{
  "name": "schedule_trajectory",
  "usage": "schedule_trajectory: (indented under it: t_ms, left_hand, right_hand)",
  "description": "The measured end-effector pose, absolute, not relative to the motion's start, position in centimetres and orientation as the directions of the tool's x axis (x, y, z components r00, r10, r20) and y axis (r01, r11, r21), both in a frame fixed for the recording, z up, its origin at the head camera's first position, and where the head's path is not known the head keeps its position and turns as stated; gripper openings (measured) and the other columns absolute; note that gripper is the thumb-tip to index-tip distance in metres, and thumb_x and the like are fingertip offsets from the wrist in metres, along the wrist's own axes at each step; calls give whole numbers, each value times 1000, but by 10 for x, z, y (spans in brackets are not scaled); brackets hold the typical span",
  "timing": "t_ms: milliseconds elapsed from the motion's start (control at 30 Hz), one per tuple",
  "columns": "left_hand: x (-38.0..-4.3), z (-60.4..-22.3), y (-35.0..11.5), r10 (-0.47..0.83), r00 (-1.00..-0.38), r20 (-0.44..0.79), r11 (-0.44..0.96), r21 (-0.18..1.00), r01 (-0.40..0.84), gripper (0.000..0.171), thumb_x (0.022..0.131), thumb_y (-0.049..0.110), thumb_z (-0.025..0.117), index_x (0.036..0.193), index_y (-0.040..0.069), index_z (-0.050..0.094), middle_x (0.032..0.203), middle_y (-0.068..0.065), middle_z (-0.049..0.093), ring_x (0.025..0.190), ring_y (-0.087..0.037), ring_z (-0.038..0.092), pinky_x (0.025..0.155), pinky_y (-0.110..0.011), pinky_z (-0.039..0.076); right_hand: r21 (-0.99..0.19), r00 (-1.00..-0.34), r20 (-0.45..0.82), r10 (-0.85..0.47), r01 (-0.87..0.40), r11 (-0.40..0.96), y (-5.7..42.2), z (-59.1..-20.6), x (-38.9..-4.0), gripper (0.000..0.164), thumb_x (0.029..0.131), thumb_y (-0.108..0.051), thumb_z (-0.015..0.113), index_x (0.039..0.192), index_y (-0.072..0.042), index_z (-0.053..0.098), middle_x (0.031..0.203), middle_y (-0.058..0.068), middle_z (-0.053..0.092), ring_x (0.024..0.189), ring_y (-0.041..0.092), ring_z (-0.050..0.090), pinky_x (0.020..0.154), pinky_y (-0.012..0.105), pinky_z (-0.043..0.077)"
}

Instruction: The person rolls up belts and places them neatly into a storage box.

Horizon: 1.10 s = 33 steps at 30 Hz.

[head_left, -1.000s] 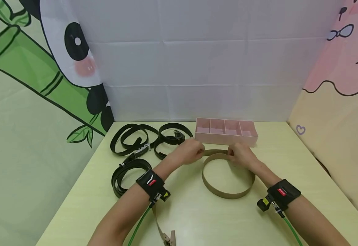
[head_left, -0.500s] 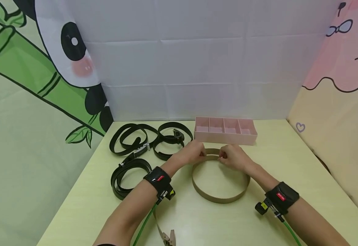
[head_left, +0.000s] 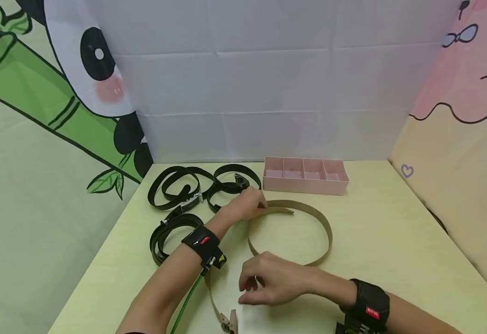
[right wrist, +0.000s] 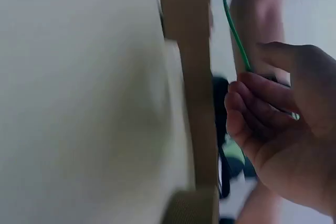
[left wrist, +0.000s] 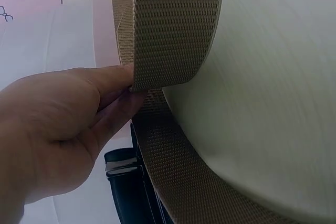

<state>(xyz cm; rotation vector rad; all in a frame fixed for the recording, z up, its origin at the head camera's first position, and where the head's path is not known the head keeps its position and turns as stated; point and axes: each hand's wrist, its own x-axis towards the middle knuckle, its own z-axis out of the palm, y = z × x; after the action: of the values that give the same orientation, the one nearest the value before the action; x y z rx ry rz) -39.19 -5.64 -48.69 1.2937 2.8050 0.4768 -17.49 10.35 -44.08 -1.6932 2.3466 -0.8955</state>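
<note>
A tan woven belt (head_left: 306, 206) stands on its edge in a round loop on the table. My left hand (head_left: 245, 204) pinches it at the loop's far left, beside its loose end (head_left: 284, 211). In the left wrist view, fingertips and thumb meet at the edge of the webbing (left wrist: 176, 30), where two layers overlap. From the loop, the strap runs behind my left forearm to a clip-like buckle (head_left: 229, 322) near the front. My right hand (head_left: 274, 280) hovers over the near side of the loop, its fingers loosely bent and holding nothing.
Several black belts lie coiled at the left, one coil (head_left: 156, 241) close to my left forearm and another (head_left: 153, 185) farther back. A pink box (head_left: 306, 186) with several compartments stands at the back, by the white backdrop (head_left: 243, 93).
My right hand has let go of the belt at the far side and swung toward me and left. The loose end now shows inside the loop. My left hand keeps its hold, shifted slightly left.
</note>
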Motion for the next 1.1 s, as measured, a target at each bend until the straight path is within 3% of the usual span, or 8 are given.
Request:
schedule_trajectory:
  t_ms: [167, 367, 533, 733, 933, 1100]
  left_hand:
    - [-399, -491, -59, 744, -655, 128, 610, 270, 745, 9, 101, 19, 86, 96, 22, 94, 92, 6, 87, 82, -3, 74, 73, -25, 61]
    - [-383, -471, -60, 768, -629, 120, 584, 273, 765, 11, 102, 13, 83, 99, 17, 94, 95, 0, 88, 86, -10, 79, 77, -28, 64]
    - [-383, -470, -62, 758, -644, 102, 599, 282, 749, 15, 104, 17, 83, 94, 21, 94, 91, 4, 87, 81, -7, 76, 72, -30, 62]
    - [-387, -476, -69, 756, -646, 102, 611, 244, 753, 16, 104, 23, 84, 91, 25, 93, 89, 7, 86, 80, -6, 74, 69, -29, 60]
    - [-363, -448, -76, 742, -668, 58, 635, 259, 728, 20, 105, 9, 80, 88, 15, 90, 82, 3, 81, 71, -5, 59, 74, -29, 55]
    - [-351, -443, -82, 727, -685, 41, 656, 251, 712, 15, 104, 7, 81, 94, 12, 91, 86, 0, 83, 72, -4, 57, 72, -23, 51]
  right_hand:
    - [-424, -303, 193, -933, -884, 199, 73, -451, -156, 27, 106, -46, 78, 105, -19, 79, 97, -9, 74, 85, -11, 58, 80, -1, 43]
    - [-323, -311, 121, -943, -910, 259, 79, -453, -163, 12, 102, -29, 83, 94, -23, 76, 96, -12, 68, 79, -13, 46, 72, 0, 37]
    - [-189, -387, 120, -914, -913, 361, 116, -447, -181, 23, 97, -25, 89, 82, -24, 71, 92, -11, 60, 80, -6, 42, 73, 6, 37]
    - [-65, -451, 229, -863, -891, 449, 163, -445, -188, 17, 93, -22, 96, 87, -23, 79, 97, -8, 63, 88, 2, 53, 78, 15, 50]
    - [-178, -597, 182, -781, -801, 571, 222, -439, -197, 16, 92, -15, 94, 88, -23, 81, 94, -10, 52, 83, -2, 46, 74, 18, 49]
    - [-242, -730, 86, -678, -676, 696, 277, -431, -216, 19, 93, -6, 91, 89, -22, 82, 90, -11, 60, 81, -3, 54, 72, 22, 54]
